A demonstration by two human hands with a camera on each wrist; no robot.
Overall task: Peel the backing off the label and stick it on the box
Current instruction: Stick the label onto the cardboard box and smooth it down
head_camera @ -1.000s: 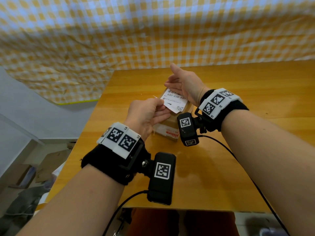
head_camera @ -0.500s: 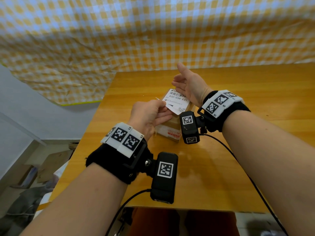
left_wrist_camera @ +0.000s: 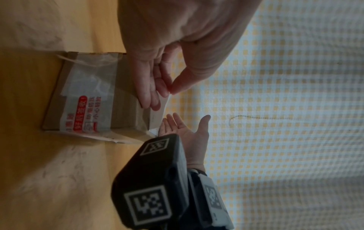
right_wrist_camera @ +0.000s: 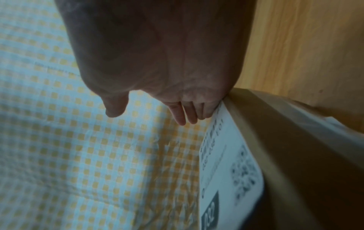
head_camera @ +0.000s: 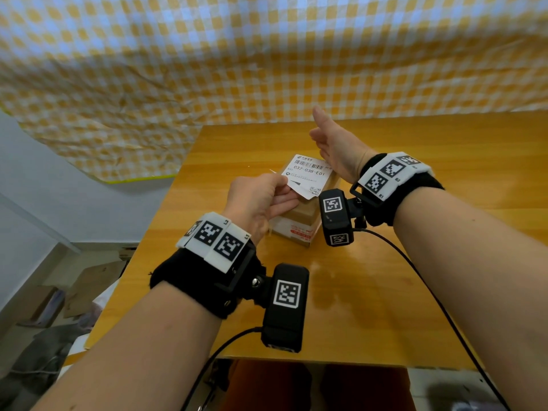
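— What are the hands doing?

— The left hand (head_camera: 261,200) pinches the near left corner of the label (head_camera: 308,176) between thumb and fingertips. The right hand (head_camera: 338,149) is released, fingers straight and thumb raised; its little-finger edge touches the label's far right side.

— And where does the label sit?

— Printed side up over the top of the box (head_camera: 299,223), barcode and the number 032-038-E01 showing. The right wrist view shows it lying along the box's top edge. The pinched corner is lifted off the cardboard; whether the rest is stuck down, I cannot tell.

— The box itself?

— Small, brown cardboard, taped, with red print on its near side. It stands on the wooden table (head_camera: 370,307), near the middle.

— Beyond that?

— A yellow-and-white checked cloth (head_camera: 237,69) hangs behind the table's far edge.
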